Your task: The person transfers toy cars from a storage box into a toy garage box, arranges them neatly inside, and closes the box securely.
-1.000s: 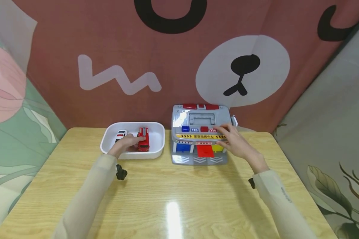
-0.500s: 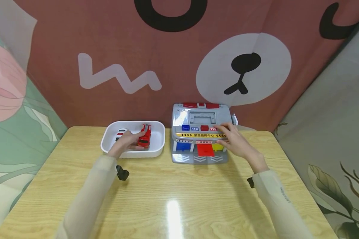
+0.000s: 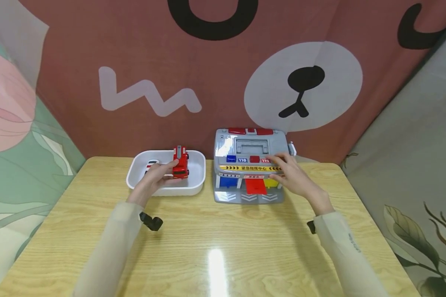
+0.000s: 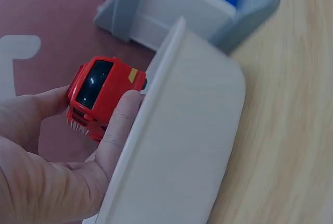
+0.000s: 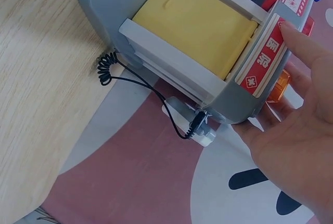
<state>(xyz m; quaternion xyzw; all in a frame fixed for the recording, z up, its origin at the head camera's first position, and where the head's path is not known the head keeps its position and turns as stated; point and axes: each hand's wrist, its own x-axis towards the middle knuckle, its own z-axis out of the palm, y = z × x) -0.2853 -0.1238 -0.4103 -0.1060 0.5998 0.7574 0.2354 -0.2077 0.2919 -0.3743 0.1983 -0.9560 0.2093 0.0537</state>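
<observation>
A red toy fire truck [image 3: 181, 164] is in my left hand [image 3: 152, 177], gripped between thumb and fingers over the white plastic tray [image 3: 178, 192]. Seen from the left wrist, the truck's dark windshield [image 4: 94, 83] faces the camera, close to the tray rim. My right hand [image 3: 297, 179] holds the front right edge of a grey toy rescue station [image 3: 221, 150], thumb on the front sign and fingers on the roof. Its red door [image 3: 255, 186] is swung up and outward; the blue door [image 3: 228, 182] and yellow door [image 5: 197, 26] are down.
A white toy car [image 3: 151, 164] lies in the tray, partly hidden by my left hand. A coiled black cord [image 5: 107, 68] links to a small handset on the station's right side. Behind the wooden table [image 3: 186, 239] hangs a printed curtain [image 3: 152, 41].
My left hand has taken hold of the fire truck, which turned slightly and then rose from the tray floor. The right hand has stayed on the station.
</observation>
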